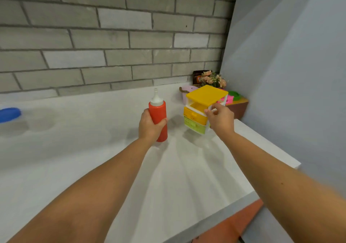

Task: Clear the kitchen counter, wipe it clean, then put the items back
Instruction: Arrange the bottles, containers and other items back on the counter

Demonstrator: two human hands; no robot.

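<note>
Our left hand grips the red squeeze bottle; our right hand pinches the yellow mini drawer unit by its frame.

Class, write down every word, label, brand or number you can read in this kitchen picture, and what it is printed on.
No text is readable.
Brown packet in the back corner: orange label, too blurred to read.
Green drawer of the mini drawer unit: faint print, too blurred.
Red squeeze bottle: no label shows.
</note>
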